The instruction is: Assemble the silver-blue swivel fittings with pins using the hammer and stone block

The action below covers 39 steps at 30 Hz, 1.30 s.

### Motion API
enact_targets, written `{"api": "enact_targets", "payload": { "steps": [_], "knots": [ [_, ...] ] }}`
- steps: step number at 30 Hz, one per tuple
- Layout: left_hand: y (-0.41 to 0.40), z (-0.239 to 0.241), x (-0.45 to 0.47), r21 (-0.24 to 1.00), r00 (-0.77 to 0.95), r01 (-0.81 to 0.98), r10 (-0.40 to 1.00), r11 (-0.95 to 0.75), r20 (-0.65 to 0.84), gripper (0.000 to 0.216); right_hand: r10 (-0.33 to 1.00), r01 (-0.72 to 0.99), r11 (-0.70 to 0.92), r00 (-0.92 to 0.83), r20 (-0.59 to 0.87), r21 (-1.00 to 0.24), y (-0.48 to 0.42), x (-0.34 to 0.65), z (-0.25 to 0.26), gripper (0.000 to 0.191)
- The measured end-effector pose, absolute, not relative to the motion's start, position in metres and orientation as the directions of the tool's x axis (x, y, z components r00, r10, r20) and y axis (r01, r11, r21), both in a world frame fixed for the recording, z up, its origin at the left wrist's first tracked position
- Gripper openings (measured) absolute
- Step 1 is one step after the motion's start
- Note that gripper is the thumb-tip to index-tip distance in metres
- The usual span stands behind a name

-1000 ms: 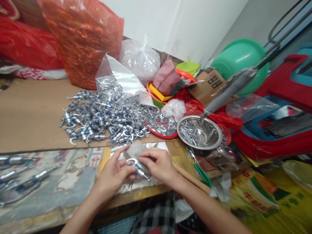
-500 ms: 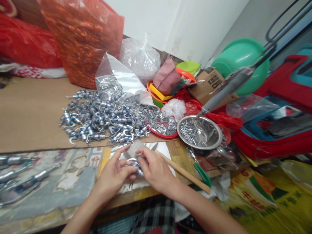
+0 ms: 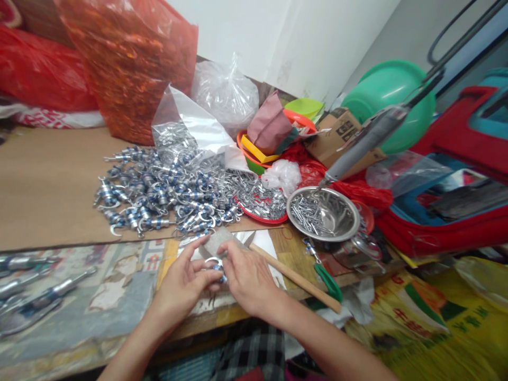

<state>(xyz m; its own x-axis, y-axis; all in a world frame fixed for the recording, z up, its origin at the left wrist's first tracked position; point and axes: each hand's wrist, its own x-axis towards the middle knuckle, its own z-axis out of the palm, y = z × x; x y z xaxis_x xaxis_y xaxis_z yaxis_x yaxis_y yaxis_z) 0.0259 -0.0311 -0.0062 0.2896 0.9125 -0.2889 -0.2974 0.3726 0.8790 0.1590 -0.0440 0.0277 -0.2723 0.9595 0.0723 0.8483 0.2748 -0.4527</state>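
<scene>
My left hand [image 3: 183, 286] and my right hand [image 3: 249, 275] meet at the near edge of the table, both pinching one small silver hook piece with blue bands [image 3: 217, 267]. Its curved hook end shows between my fingers; the rest is covered by my right hand. Just beyond my fingers lies a small clear plastic piece [image 3: 219, 238]. A large heap of the same silver and blue hook pieces [image 3: 159, 190] is spread on brown cardboard [image 3: 47, 185] farther back.
A steel bowl of small metal pins [image 3: 322, 213] and a red plate of metal parts [image 3: 264, 203] sit to the right. A wooden stick [image 3: 296, 278] and green-handled tool [image 3: 327, 279] lie beside my right hand. Plastic bags [image 3: 130, 63], a green basin [image 3: 391, 100] and a hanging power tool [image 3: 367, 140] stand behind.
My right hand has slid left over the hook piece, hiding its shaft. The wooden stick beside it has come into sight. My left hand has hardly moved.
</scene>
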Motion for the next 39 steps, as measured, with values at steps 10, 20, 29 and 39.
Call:
{"api": "enact_targets", "payload": {
  "steps": [10, 20, 29, 39],
  "knots": [
    [-0.032, -0.001, 0.025, 0.893, 0.283, -0.254, 0.911, 0.373, -0.300, 0.073, 0.994, 0.970, 0.105, -0.099, 0.039, -0.221, -0.052, 0.252, 0.000, 0.029],
    [-0.032, 0.001, 0.026, 0.900, 0.270, -0.235, 0.914, 0.367, -0.303, 0.076, 0.948, 0.823, 0.306, -0.218, 0.232, -0.478, -0.081, 0.235, 0.039, 0.036],
    [-0.033, -0.001, 0.027, 0.903, 0.248, -0.248, 0.924, 0.352, -0.292, 0.079, 0.908, 0.872, 0.404, -0.346, 0.237, -0.275, -0.099, 0.214, 0.041, 0.055],
    [-0.034, 0.000, 0.025, 0.917, 0.253, -0.218, 0.927, 0.335, -0.278, 0.079, 0.961, 0.838, 0.260, -0.175, 0.214, -0.480, -0.087, 0.228, 0.023, 0.044]
  ]
}}
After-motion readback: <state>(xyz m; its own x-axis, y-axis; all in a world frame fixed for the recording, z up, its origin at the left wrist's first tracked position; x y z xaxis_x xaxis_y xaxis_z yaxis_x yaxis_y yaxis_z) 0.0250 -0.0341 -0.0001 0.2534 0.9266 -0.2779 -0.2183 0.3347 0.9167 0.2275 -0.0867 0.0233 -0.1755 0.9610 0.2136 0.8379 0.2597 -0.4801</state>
